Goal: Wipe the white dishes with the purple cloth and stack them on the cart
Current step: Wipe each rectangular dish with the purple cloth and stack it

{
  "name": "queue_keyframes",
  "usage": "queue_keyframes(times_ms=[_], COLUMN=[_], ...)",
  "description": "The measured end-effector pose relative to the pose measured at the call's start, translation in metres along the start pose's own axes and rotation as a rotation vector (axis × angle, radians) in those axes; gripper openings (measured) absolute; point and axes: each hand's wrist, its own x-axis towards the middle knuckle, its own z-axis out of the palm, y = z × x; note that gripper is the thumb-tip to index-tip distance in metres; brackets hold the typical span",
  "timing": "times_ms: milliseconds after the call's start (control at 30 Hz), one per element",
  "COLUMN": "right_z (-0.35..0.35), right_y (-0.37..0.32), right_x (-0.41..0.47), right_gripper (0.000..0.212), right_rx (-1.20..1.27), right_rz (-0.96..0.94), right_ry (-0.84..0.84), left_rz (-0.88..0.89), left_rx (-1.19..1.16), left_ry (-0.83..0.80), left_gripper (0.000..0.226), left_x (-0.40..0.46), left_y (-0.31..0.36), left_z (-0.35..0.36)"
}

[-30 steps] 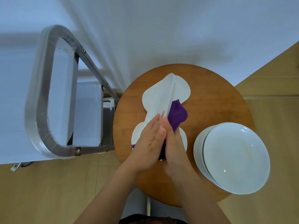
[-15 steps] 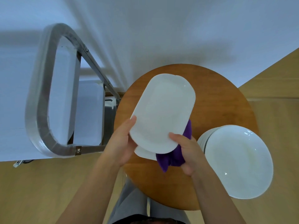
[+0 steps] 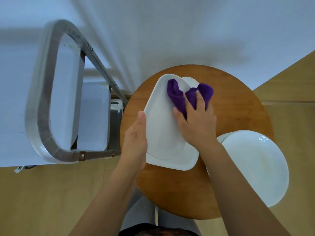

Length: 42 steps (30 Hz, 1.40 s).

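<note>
1. The left hand (image 3: 135, 140) grasps the near-left edge of a white oblong dish (image 3: 163, 130), its thumb lying along the rim and its fingers hidden under the dish.
2. The dish is held tilted above the round wooden surface (image 3: 238, 106), over the surface's left half.
3. The right hand (image 3: 196, 123) presses the purple cloth (image 3: 187, 96) onto the dish's far end, its fingers spread over the cloth and its thumb at the cloth's left edge.
4. Another white dish (image 3: 190, 81) peeks out just behind the cloth, mostly hidden.
5. A stack of round white plates (image 3: 255, 166) sits on the surface's right edge, overhanging it, near the right forearm.
6. The metal cart (image 3: 51, 103) stands to the left, touching or just beside the surface; which cannot be told.
</note>
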Motion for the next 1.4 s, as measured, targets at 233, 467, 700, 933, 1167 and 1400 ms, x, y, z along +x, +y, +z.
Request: queue_keyframes(times_ms=[233, 467, 700, 933, 1167, 1400], right_z=[0.026, 0.034, 0.014, 0.016, 0.02, 0.023], right_y=[-0.021, -0.007, 0.034, 0.041, 0.047, 0.049], right_x=[-0.067, -0.066, -0.027, -0.006, -0.001, 0.001], right_gripper=[0.054, 0.043, 0.023, 0.027, 0.028, 0.026], right_rx=[0.197, 0.567, 1.111, 1.121, 1.128, 1.125], right_rz=[-0.07, 0.104, 0.86, 0.951, 0.996, 0.946], right_ry=[-0.063, -0.274, -0.031, -0.108, -0.061, -0.052], left_rz=[-0.053, -0.123, -0.177, -0.126, -0.032, 0.162], left_rx=[-0.169, 0.072, 0.187, 0.406, 0.502, 0.886], left_ry=[0.036, 0.093, 0.075, 0.06, 0.147, 0.138], left_gripper=[0.044, 0.032, 0.035, 0.045, 0.05, 0.044], left_x=[0.018, 0.075, 0.135, 0.178, 0.191, 0.206], left_y=[0.002, -0.009, 0.004, 0.003, -0.011, -0.031], left_z=[0.003, 0.017, 0.053, 0.073, 0.075, 0.061])
